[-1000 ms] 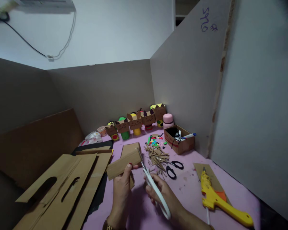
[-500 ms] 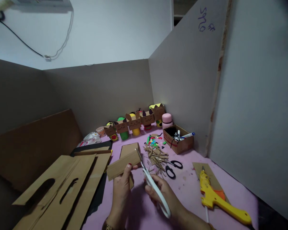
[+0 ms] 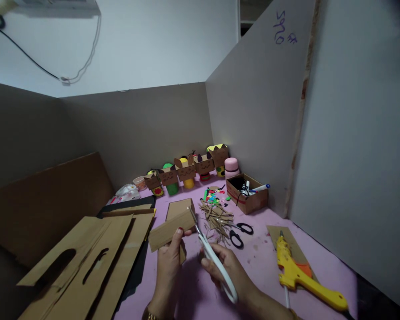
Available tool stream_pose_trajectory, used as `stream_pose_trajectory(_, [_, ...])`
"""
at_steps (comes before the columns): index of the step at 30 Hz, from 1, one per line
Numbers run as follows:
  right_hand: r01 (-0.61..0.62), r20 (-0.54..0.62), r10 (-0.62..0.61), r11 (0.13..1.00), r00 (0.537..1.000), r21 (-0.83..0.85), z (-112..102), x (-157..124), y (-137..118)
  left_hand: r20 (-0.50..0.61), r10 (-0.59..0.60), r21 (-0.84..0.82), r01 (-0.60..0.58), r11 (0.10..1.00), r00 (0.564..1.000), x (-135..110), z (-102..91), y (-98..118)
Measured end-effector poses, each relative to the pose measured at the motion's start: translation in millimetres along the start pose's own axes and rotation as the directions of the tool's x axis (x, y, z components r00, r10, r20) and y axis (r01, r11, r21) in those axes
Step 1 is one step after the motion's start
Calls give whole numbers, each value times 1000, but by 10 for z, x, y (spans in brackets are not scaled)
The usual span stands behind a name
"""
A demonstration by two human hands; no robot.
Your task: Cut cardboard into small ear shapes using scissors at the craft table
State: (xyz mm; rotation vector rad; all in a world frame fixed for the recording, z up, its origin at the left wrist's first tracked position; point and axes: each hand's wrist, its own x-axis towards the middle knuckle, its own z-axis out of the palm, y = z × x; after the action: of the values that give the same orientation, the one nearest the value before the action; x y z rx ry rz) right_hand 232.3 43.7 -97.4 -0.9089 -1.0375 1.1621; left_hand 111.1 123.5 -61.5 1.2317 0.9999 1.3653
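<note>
My left hand [image 3: 170,262] is closed on a cardboard strip [image 3: 168,231], thumb on top, holding it tilted above the table. White-handled scissors [image 3: 216,262] are gripped in my right hand [image 3: 228,269]. Their blades lie along the strip's right end and look nearly closed. Under and behind the strip rests another flat cardboard piece [image 3: 180,208] on the pink tabletop [image 3: 253,262]. A heap of thin cardboard scraps [image 3: 216,218] lies just past the blades, next to black-handled scissors [image 3: 242,234].
Large cardboard sheets [image 3: 96,262] with cut-outs cover the left side. A yellow glue gun [image 3: 296,273] sits at right on a cardboard piece. Behind are a box of markers [image 3: 248,195], a pink flask [image 3: 231,166], colourful foam bits [image 3: 213,196] and several cardboard-faced figures [image 3: 186,171].
Almost nothing differs. The view has shifted very slightly, while both hands, the strip and the scissors keep the same positions.
</note>
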Motion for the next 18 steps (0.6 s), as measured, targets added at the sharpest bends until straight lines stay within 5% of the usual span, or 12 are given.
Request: stream_pose_trajectory(18, [44, -8, -44, 999, 999, -17, -3, 44, 125, 81, -197, -136, 206, 969, 977, -81, 100, 68])
